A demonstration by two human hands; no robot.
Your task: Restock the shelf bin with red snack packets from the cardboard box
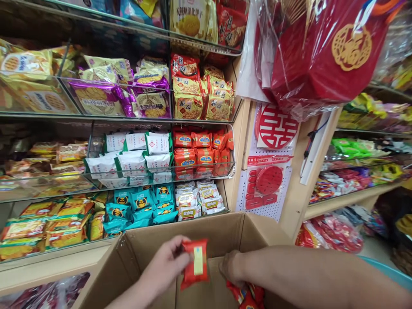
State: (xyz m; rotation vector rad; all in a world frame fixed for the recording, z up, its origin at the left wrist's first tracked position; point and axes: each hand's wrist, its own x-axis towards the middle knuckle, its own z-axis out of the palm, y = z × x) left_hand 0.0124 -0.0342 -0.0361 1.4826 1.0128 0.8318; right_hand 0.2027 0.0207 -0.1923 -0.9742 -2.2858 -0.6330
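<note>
My left hand (172, 259) pinches a small red snack packet (197, 262) between thumb and fingers, above the inside of an open cardboard box (144, 244). The packet's pale yellow label faces me. My right hand (233, 268) reaches down into the box from the right, fingers curled and partly hidden, against more red packets (249, 296). These lie at the bottom edge of the view and are partly covered by the hand and forearm. On the glass-fronted shelf above the box, similar red packets (202, 156) are stacked in rows.
White-and-green packets (131, 156), teal packets (141, 204) and white-red packets (189, 201) fill neighbouring compartments. Glass shelf fronts (128, 118) jut out above the box. A dark red bag in plastic (322, 56) hangs low at the upper right. Red decorations (277, 126) hang on the post.
</note>
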